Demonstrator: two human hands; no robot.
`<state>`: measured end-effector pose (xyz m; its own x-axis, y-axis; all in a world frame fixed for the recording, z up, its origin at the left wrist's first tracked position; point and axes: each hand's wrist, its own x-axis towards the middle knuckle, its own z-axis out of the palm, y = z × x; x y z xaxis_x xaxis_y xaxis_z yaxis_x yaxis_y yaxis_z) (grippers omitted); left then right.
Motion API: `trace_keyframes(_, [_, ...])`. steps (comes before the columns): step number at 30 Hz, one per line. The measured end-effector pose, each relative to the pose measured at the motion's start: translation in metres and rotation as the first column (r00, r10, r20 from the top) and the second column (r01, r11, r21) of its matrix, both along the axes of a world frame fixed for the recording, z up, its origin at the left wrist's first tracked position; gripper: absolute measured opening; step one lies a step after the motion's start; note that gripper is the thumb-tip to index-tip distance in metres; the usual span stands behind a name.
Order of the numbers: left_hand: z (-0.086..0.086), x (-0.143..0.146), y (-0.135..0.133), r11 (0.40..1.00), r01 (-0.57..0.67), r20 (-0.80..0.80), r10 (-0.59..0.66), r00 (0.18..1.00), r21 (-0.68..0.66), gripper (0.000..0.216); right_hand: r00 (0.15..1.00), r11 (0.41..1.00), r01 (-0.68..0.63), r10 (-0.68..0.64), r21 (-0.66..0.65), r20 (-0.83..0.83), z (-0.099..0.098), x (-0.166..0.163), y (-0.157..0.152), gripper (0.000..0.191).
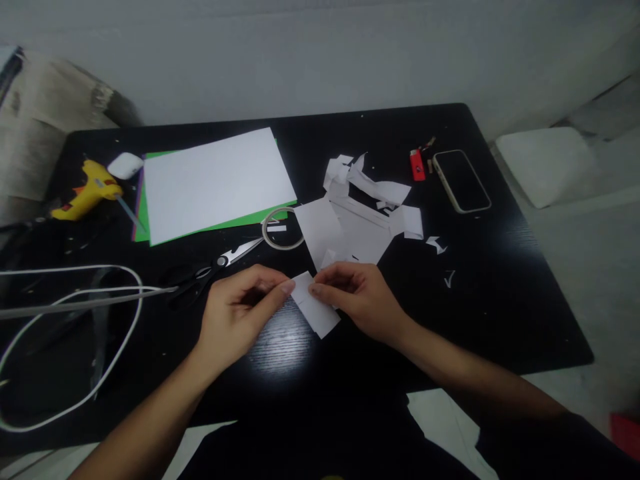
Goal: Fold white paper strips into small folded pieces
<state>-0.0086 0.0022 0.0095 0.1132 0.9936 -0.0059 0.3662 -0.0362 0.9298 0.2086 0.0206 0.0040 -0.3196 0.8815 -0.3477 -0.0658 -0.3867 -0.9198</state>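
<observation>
A small white piece of paper (pixel 316 310) is held just above the black table (pixel 525 307) near its front edge. My left hand (pixel 240 317) pinches its left edge between thumb and forefinger. My right hand (pixel 357 297) pinches its upper right side, fingers curled. Behind the hands lies a heap of cut white paper pieces (pixel 360 213). Black-handled scissors (pixel 215 263) lie just left of my left hand, blades pointing towards a tape roll (pixel 283 228).
A white sheet (pixel 215 180) rests on green card at the back left, beside a yellow glue gun (pixel 87 190) and a white case (pixel 125 165). A white cable (pixel 75 293) loops at the left. A red lighter (pixel 417 165) and a phone (pixel 461 180) lie at the back right.
</observation>
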Motion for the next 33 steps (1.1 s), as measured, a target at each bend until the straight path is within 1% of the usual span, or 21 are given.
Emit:
trace_keyframes(5, [0.0017,0.0,0.0042,0.999,0.023,0.032,-0.021,0.999,-0.04,0.006,1.0,0.999,0.025,-0.025,-0.025,0.004,-0.0008,0.0,-0.0003,0.017])
trace_keyframes(7, [0.0006,0.0008,0.0046,0.998,0.014,0.049,-0.012,0.999,-0.053,0.006,0.999,0.999,0.033,-0.033,-0.031,0.0,-0.0015,-0.0003,-0.0004,0.018])
trace_keyframes(11, [-0.0032,0.0006,0.0032,0.998,-0.012,0.018,0.013,1.0,-0.059,0.01,1.0,0.999,0.028,-0.028,-0.019,0.011,-0.002,-0.0008,-0.0005,0.018])
trace_keyframes(15, [-0.0036,-0.0015,0.0028,0.999,-0.001,0.006,0.001,1.0,-0.053,0.015,0.999,0.999,0.033,-0.033,-0.008,0.014,-0.0028,-0.001,-0.0008,0.019])
trace_keyframes(21, [-0.0033,-0.0007,0.0054,0.997,0.024,0.018,-0.022,1.0,-0.076,0.016,0.998,0.998,0.063,-0.063,0.022,0.017,-0.0054,-0.0017,-0.0025,0.017])
trace_keyframes(24, [-0.0046,0.0017,0.0055,0.997,0.015,0.042,-0.011,0.999,-0.081,0.016,0.997,0.997,0.073,-0.074,0.028,0.026,-0.0057,-0.0027,-0.0035,0.017])
trace_keyframes(27, [-0.0059,0.0029,0.0044,0.997,0.001,0.027,0.001,1.0,-0.076,0.018,0.998,0.998,0.063,-0.063,0.025,0.022,-0.0056,-0.0033,-0.0035,0.019])
trace_keyframes(30, [-0.0062,0.0021,0.0036,0.998,0.03,0.005,-0.03,1.0,-0.064,0.018,0.999,0.999,0.026,-0.026,0.025,0.02,-0.0049,-0.0031,-0.0024,0.022])
trace_keyframes(33, [-0.0054,0.0018,0.0037,0.993,0.105,0.002,-0.105,0.994,-0.058,0.015,1.0,0.998,0.003,-0.004,0.061,0.013,-0.0039,-0.003,-0.0016,0.025])
